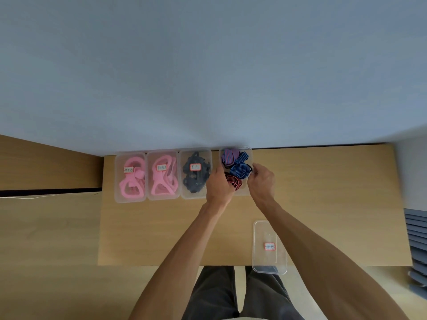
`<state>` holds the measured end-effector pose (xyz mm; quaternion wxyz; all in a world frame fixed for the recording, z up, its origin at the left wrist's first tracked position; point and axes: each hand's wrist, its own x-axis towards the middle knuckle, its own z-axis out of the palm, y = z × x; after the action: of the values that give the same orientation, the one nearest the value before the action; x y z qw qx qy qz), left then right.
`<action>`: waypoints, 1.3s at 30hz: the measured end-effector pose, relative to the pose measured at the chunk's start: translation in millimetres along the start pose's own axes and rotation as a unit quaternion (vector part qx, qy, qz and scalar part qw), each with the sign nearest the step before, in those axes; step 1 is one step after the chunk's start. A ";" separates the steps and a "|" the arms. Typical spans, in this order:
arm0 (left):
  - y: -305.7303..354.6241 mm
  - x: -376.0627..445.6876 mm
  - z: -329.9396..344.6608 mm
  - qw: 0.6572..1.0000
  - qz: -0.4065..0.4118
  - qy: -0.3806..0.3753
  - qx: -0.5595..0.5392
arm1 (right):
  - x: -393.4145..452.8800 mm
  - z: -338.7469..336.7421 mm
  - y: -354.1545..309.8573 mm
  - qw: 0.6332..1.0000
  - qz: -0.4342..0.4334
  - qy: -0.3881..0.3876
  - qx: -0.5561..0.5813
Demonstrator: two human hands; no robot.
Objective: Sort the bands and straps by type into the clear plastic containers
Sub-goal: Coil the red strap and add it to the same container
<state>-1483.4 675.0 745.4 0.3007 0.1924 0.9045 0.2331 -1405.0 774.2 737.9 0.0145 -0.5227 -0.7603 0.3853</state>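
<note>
Both hands curl round the open container [247, 155] of striped bands [239, 168] at the table's [323, 192] far edge: left hand [219, 183] on its left wall, right hand [261, 181] apparently pinching its right rim. Three lidded containers [163, 174] sit left; a loose lid [269, 247] lies nearer.

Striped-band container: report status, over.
Both hands, left hand and right hand, gripping striped-band container. Its lid off, near table edge. Nothing obstructing.
</note>
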 end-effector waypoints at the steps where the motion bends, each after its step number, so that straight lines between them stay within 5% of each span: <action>1: 0.9 -0.8 -1.5 1.000 0.002 -0.003 -0.005 | -1.3 -0.8 0.3 1.000 -0.004 -0.005 -0.013; 9: -2.3 -9.9 1.1 0.997 -0.005 0.004 -0.071 | -9.6 -3.4 2.6 0.992 -0.017 -0.046 -0.114; 16: 0.8 -19.9 5.5 0.998 0.051 0.033 0.033 | -24.6 -3.0 16.6 0.970 -0.094 -0.061 -0.215; 23: -10.8 -34.4 11.6 0.981 0.081 0.031 0.174 | -24.8 -3.1 11.0 0.973 -0.105 -0.066 -0.194; 34: -13.6 -34.6 12.9 0.971 0.075 -0.010 0.225 | -17.3 -4.4 -1.0 0.964 0.034 -0.187 -0.187; 39: -9.5 -30.2 7.2 0.978 0.079 0.000 0.194 | -27.0 -7.2 1.9 0.976 -0.032 -0.118 -0.180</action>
<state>-1458.4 654.7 749.0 0.2382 0.3180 0.9145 0.0765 -1388.2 756.8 752.2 -0.1572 -0.4431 -0.8300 0.3000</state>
